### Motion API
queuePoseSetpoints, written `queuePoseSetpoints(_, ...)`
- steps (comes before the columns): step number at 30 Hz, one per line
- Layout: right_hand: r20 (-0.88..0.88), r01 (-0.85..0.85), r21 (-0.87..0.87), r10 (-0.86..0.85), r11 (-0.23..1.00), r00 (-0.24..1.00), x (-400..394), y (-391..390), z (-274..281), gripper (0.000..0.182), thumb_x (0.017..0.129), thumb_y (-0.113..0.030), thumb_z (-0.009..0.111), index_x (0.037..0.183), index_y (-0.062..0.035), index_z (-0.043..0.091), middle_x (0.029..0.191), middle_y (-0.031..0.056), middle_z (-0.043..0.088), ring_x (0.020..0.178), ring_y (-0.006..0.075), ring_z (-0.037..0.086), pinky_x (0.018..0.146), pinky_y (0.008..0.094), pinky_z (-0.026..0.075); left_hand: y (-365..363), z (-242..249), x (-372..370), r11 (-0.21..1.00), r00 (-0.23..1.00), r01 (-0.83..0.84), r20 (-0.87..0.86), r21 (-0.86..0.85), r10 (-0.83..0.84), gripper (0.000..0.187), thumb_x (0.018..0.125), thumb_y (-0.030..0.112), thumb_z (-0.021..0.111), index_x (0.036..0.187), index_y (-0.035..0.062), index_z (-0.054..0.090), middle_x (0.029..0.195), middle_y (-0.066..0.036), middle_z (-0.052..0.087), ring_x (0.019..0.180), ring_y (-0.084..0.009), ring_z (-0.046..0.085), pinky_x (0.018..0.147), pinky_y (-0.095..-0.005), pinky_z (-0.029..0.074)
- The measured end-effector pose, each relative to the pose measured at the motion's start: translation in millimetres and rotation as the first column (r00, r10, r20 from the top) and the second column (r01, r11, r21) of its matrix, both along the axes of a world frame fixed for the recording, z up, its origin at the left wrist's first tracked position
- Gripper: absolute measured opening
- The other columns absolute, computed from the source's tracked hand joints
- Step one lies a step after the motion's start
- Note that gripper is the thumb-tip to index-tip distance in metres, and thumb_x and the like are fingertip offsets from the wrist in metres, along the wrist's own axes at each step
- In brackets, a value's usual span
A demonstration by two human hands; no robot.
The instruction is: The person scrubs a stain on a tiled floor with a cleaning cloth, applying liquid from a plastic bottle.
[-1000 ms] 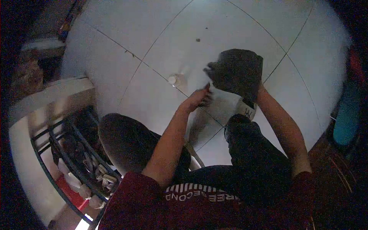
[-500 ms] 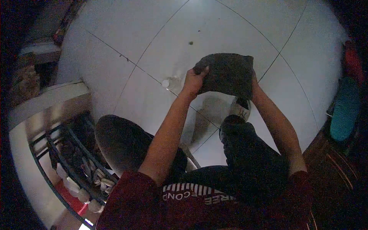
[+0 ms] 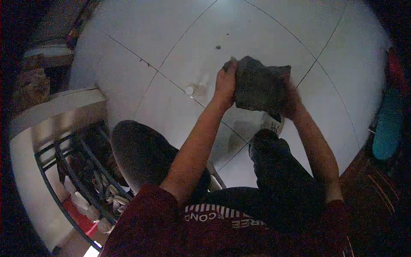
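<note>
Both hands hold a dark grey piece of cloth (image 3: 261,88) in front of me, above the tiled floor. It looks folded, and its upper edge is bent and uneven. At its left edge, my left hand (image 3: 227,83) is closed with the thumb uppermost. My right hand (image 3: 293,100) grips the right edge; motion blurs its fingers and the cloth hides part of them. Just below the cloth, a light shoe (image 3: 274,123) with dark marks shows on my foot. Left of my left hand, a small clear bottle (image 3: 198,90) with a white cap is on the floor.
At the lower left stands a dark metal rack (image 3: 64,167) holding several shoes (image 3: 117,201). A pale ledge (image 3: 64,107) lies beyond it. On the right is a long teal object (image 3: 387,128) beside a brown surface (image 3: 368,188). Small dark bits (image 3: 218,47) dot the white tiles.
The cloth has gone from fairly flat to bunched and narrower, its top edge now peaked. My hands have come closer together, and the left hand has turned more upright.
</note>
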State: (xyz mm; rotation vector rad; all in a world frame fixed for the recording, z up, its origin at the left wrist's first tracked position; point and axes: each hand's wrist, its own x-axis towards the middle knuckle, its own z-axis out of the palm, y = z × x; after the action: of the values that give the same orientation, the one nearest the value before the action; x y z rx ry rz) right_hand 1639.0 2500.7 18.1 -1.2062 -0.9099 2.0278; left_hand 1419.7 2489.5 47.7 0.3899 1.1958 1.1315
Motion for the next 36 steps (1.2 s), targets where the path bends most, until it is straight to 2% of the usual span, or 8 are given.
queuePoseSetpoints(2,-0.257,0.016,0.093,0.009,0.996,0.966,-3.2,4.4,36.6,0.077,0.095,-0.067,0.043,0.144,-0.0076,0.042,0.142,0.0185,0.048,0.129,0.0378,0.048,0.102,0.0580,0.044,7.6,36.0,-5.9,0.998,0.898,0.045,0.440,-0.045,-0.020,0.051,0.101,0.045,0.051,0.130,0.0035,0.054,0.122,-0.014,0.065,0.108,-0.0262,0.065,0.092,-0.0410,0.054)
queuePoseSetpoints(5,-0.635,0.130,0.098,-0.038,0.987,0.772,-8.5,3.9,100.2,0.082,0.094,-0.072,0.037,0.148,-0.0103,0.040,0.146,0.0196,0.045,0.133,0.0395,0.045,0.107,0.0581,0.041,9.2,81.5,5.9,0.992,0.873,0.053,0.477,0.112,-0.101,0.056,0.101,0.045,0.050,0.135,0.0012,0.051,0.125,-0.015,0.064,0.114,-0.0282,0.063,0.095,-0.0430,0.054)
queuePoseSetpoints(12,-0.487,0.216,-0.402,-0.407,0.890,0.773,-4.4,13.7,72.7,0.068,0.097,-0.059,0.049,0.147,-0.0138,0.042,0.146,0.0114,0.049,0.129,0.0312,0.050,0.111,0.0475,0.040,19.0,14.1,6.1,0.984,0.984,0.152,0.082,0.091,-0.160,0.055,0.101,0.040,0.053,0.134,-0.0039,0.050,0.121,-0.016,0.065,0.101,-0.0271,0.067,0.087,-0.0410,0.056)
queuePoseSetpoints(19,0.327,-0.236,0.326,0.124,0.916,0.937,28.3,7.9,-28.0,0.062,0.090,-0.041,0.063,0.137,-0.0041,0.049,0.130,0.0190,0.057,0.114,0.0392,0.059,0.094,0.0561,0.053,46.7,-10.8,-86.1,0.989,0.918,0.149,-0.371,-0.009,-0.142,0.036,0.103,0.025,0.050,0.128,0.0009,0.057,0.118,-0.015,0.067,0.090,-0.0248,0.068,0.078,-0.0393,0.058)
queuePoseSetpoints(24,-0.197,0.322,-0.322,-0.396,0.890,0.897,5.1,19.9,4.0,0.063,0.088,-0.036,0.066,0.138,-0.0039,0.047,0.129,0.0198,0.058,0.112,0.0384,0.061,0.092,0.0546,0.055,47.2,-140.2,-231.3,0.917,0.473,-0.086,-0.794,0.389,0.382,0.027,0.099,0.017,0.057,0.120,0.0009,0.062,0.113,-0.014,0.068,0.099,-0.0227,0.065,0.090,-0.0381,0.052)
queuePoseSetpoints(26,-0.110,0.305,-0.190,-0.329,0.933,0.938,-2.2,30.6,5.1,0.064,0.089,-0.039,0.066,0.139,-0.0040,0.047,0.129,0.0188,0.058,0.112,0.0377,0.061,0.094,0.0533,0.054,14.8,-243.0,-285.9,0.924,0.471,-0.320,-0.811,0.211,0.348,0.074,0.088,0.038,0.073,0.146,0.0045,0.040,0.146,-0.022,0.045,0.130,-0.0330,0.048,0.106,-0.0512,0.040)
queuePoseSetpoints(29,-0.105,0.336,-0.235,-0.367,0.912,0.924,-18.1,39.9,11.0,0.065,0.090,-0.043,0.066,0.138,-0.0027,0.047,0.130,0.0178,0.058,0.113,0.0362,0.060,0.097,0.0502,0.053,-22.9,-190.3,-223.8,0.776,0.015,-0.263,-0.807,-0.573,-0.590,0.136,0.066,0.064,0.083,0.158,0.0103,-0.001,0.163,-0.023,0.001,0.149,-0.0437,0.010,0.114,-0.0650,0.019)
queuePoseSetpoints(36,0.083,0.136,-0.174,-0.123,0.975,0.989,-26.3,89.9,-58.0,0.065,0.094,-0.046,0.059,0.137,0.0013,0.047,0.128,0.0175,0.060,0.113,0.0341,0.062,0.098,0.0449,0.051,-22.0,-175.9,-242.4,0.641,0.129,-0.011,-0.637,-0.767,-0.760,0.166,0.047,0.077,0.084,0.152,0.0113,-0.027,0.158,-0.030,-0.022,0.146,-0.0533,-0.012,0.113,-0.0718,0.007)
